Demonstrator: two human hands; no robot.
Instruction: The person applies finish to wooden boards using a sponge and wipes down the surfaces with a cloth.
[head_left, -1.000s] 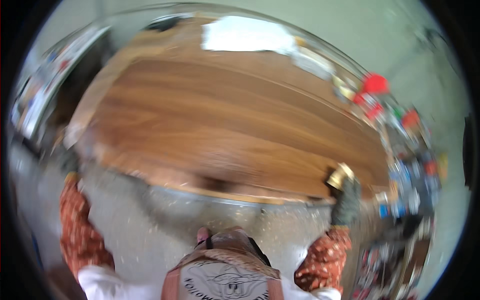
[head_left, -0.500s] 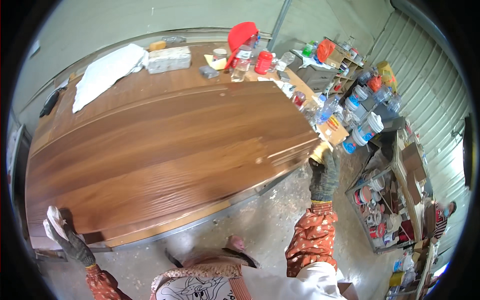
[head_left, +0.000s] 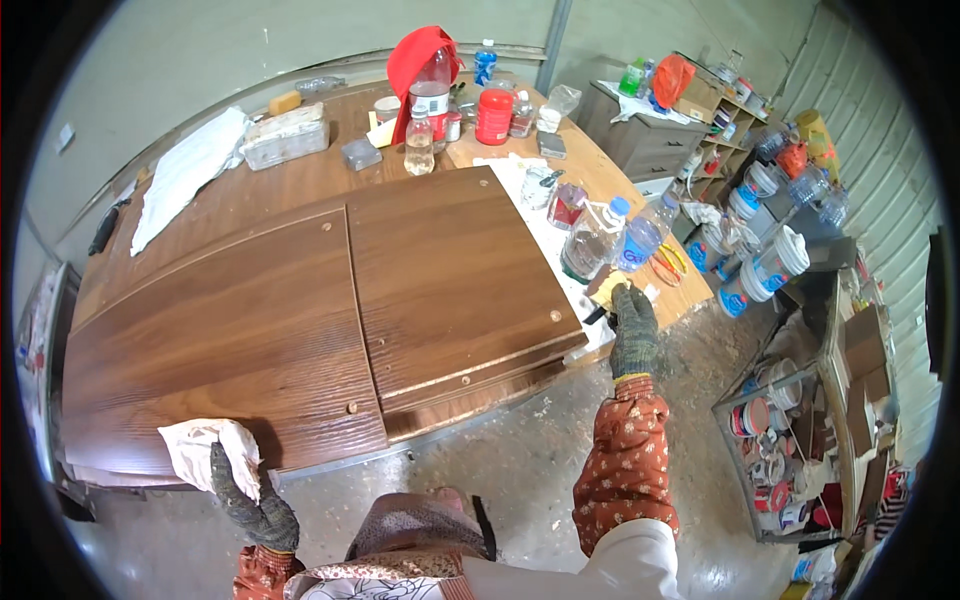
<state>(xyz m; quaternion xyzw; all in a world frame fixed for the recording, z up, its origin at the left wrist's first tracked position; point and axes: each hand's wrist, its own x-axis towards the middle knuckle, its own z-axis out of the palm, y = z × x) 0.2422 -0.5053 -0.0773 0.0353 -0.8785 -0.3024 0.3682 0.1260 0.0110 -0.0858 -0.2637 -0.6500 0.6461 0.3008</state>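
Left hand [head_left: 256, 508]: clutching white cloth [head_left: 193, 450], keeping it bunched over brown panel [head_left: 230, 340]. Right hand [head_left: 634, 332]: gripping a yellow piece [head_left: 606, 288], possibly sponge.

A head-worn fisheye looks down across the workbench [head_left: 290, 180].

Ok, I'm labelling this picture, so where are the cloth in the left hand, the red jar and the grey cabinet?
Held white cloth [head_left: 193, 450]: head view, on its left half.
Red jar [head_left: 494, 119]: head view, middle of its body.
Grey cabinet [head_left: 652, 152]: head view, on a drawer front.

right hand [head_left: 634, 330] now nearer the bottles [head_left: 592, 250]
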